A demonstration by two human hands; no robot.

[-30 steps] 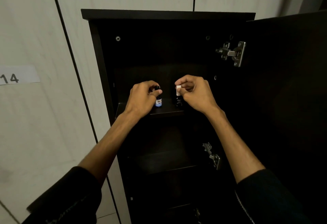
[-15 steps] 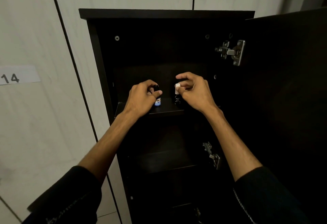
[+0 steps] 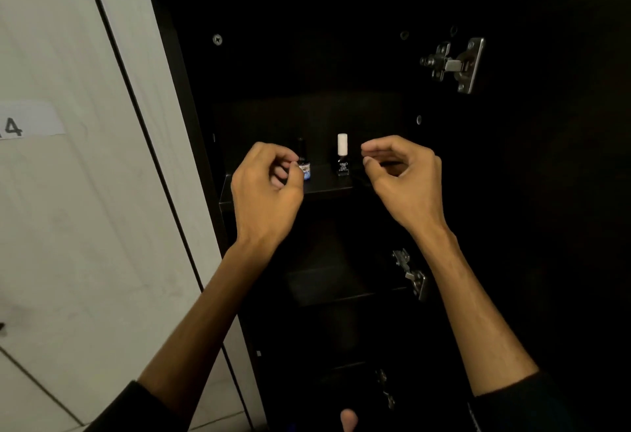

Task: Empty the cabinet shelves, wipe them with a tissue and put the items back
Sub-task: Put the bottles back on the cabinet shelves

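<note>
Bottles stand upright on the cabinet's upper shelf, near its front edge. Left of the dark-capped bottle, the left hand has loosely curled fingers holding nothing, their tips just beside the bottle's base. The white-capped bottle stands free to its right. Right of that, the right hand hovers apart, thumb and fingers curved with a gap between.

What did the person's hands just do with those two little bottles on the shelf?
Both hands let go. The right hand released the white-capped bottle and drew back to the right, clear of it. The left hand released the black-capped bottle and pulled back, fingers loosely curled beside it. Both bottles stayed upright on the same shelf; the cabinet door stayed open.
</note>
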